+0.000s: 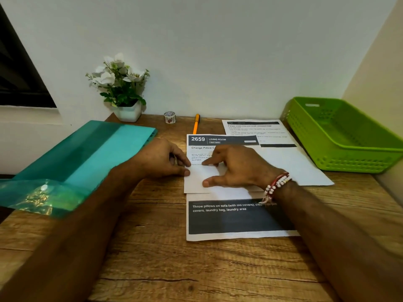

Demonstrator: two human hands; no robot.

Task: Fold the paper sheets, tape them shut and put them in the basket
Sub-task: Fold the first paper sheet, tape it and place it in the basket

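While the left hand (165, 160) pinches the left edge of the folded flap in a narrow grip, the right hand (237, 168) lies open on that flap. Its forefinger and thumb are spread and press the flap down onto the printed white paper sheet (231, 219), which lies in the middle of the wooden counter (152, 258). The fold looks only half set, so the step in hand is likely to sharpen the crease. The flap seems to overhang the sheet's left edge a little, so squaring it first would help. Then hold the pinch steady and run the right fingertips along the fold line, from the left edge out to the right. The small patterned tape roll (169, 117) stands at the counter's far edge, well apart from the hands. The green perforated plastic basket (349, 158) sits at the far right corner, and a second printed sheet (305, 166) lies between it and the fold.
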